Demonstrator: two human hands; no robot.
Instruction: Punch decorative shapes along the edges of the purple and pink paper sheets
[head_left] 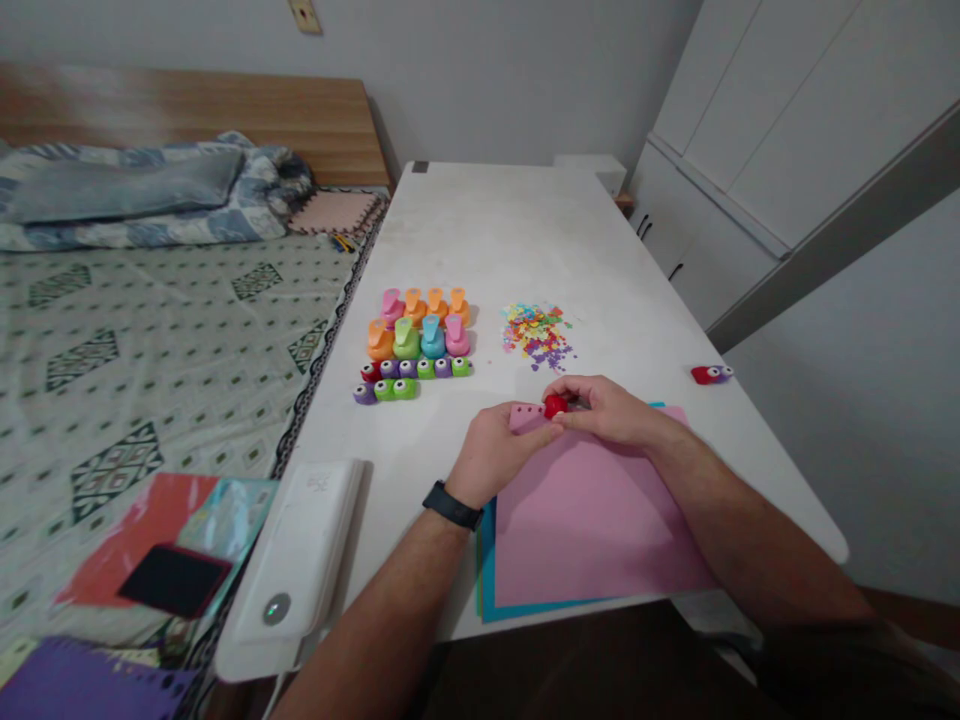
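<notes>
A pink sheet of paper point(592, 530) lies over a blue sheet point(525, 610) at the table's near edge. Its far edge carries a short row of small punched holes. My left hand point(499, 450), with a dark band on the wrist, grips the sheet's far left corner, its thumb reaching to the punch. In my right hand point(611, 408), a small red craft punch point(555, 406) sits between thumb and fingers at the pink edge, beside the holes. Just beyond my hands lies a pile of multicoloured paper cutouts point(538, 332), purple ones nearest.
Rows of larger craft punches point(420, 325) and small ones point(416, 372) stand on the white table point(510, 230) left of the cutouts. Two small punches point(711, 374) sit near the right edge. A white power bank point(300, 550) occupies the near left corner. A phone point(175, 580) rests on the bed.
</notes>
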